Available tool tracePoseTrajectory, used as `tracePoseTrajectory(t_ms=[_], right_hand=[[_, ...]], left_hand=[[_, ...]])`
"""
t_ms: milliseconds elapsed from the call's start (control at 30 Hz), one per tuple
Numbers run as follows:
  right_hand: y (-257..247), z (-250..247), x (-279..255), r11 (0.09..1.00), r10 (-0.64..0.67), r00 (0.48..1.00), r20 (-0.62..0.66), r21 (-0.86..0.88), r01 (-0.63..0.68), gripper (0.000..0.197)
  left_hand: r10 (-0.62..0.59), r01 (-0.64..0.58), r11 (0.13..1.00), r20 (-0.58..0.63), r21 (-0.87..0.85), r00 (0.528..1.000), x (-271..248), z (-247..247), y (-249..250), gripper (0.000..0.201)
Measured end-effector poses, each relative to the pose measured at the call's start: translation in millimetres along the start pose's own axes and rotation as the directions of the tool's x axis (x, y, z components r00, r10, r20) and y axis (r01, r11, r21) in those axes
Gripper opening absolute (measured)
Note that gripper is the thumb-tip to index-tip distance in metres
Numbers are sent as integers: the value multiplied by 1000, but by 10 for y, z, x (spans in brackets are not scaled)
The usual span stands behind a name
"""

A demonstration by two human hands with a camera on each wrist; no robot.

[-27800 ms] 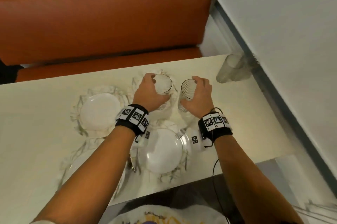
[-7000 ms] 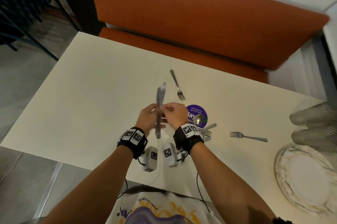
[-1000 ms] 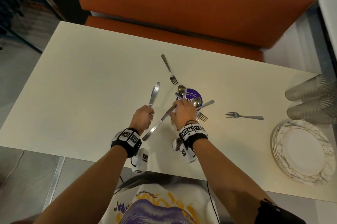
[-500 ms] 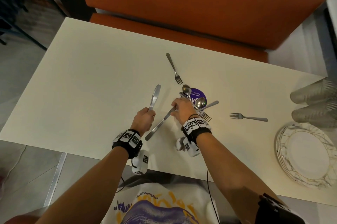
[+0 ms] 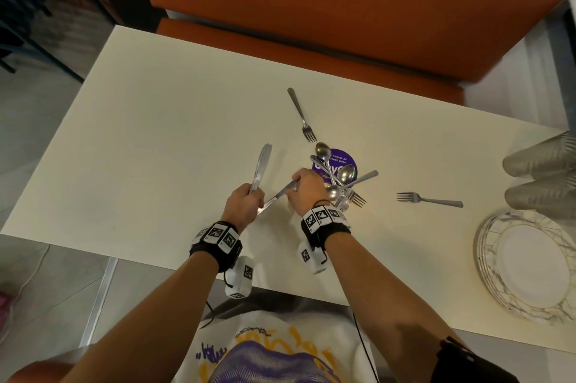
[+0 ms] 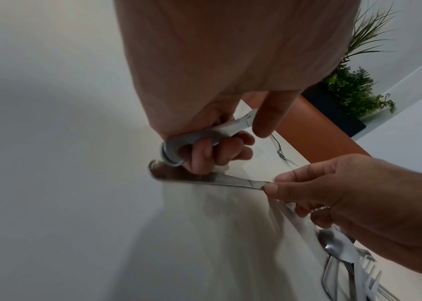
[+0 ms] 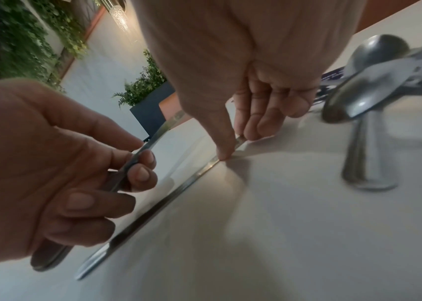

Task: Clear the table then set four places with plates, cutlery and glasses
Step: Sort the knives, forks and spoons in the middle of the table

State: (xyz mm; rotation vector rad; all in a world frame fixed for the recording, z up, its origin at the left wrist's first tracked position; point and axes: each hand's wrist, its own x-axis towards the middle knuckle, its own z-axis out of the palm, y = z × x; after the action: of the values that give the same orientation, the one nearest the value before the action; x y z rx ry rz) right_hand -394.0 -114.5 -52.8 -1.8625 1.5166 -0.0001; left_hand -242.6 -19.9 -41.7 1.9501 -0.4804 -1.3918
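My left hand [image 5: 246, 205] grips the handles of two knives [image 5: 261, 166] whose blades point away from me; the same hand [image 6: 212, 150] curls round the handles [image 6: 205, 136]. My right hand [image 5: 307, 192] pinches the blade of another knife [image 5: 277, 197] lying on the cream table [image 5: 156, 139], its handle reaching toward my left hand. Its thumb and fingers [image 7: 230, 146] close on that knife [image 7: 153, 211] against the tabletop. Just right of my right hand lies a heap of spoons and forks [image 5: 338, 178].
A lone fork [image 5: 301, 116] lies beyond the heap, another fork [image 5: 430, 200] to its right. Stacked plates [image 5: 530, 264] sit at the right edge with overturned glasses [image 5: 542, 177] behind them. A purple sticker [image 5: 341, 158] lies under the heap. An orange bench [image 5: 343, 8] runs along the far side.
My left hand has come closer to the handle end of the knife on the table. My right hand keeps its pinch on the blade. The cutlery heap is unchanged.
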Motion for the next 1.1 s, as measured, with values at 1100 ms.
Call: tracePoseTrajectory(t_ms=[1100], right_hand=[[-408,161,206,962,-247,969,11,-113,247,36]], left_hand=[[-45,34,990,70,140,997,-146,-318,-101,18]])
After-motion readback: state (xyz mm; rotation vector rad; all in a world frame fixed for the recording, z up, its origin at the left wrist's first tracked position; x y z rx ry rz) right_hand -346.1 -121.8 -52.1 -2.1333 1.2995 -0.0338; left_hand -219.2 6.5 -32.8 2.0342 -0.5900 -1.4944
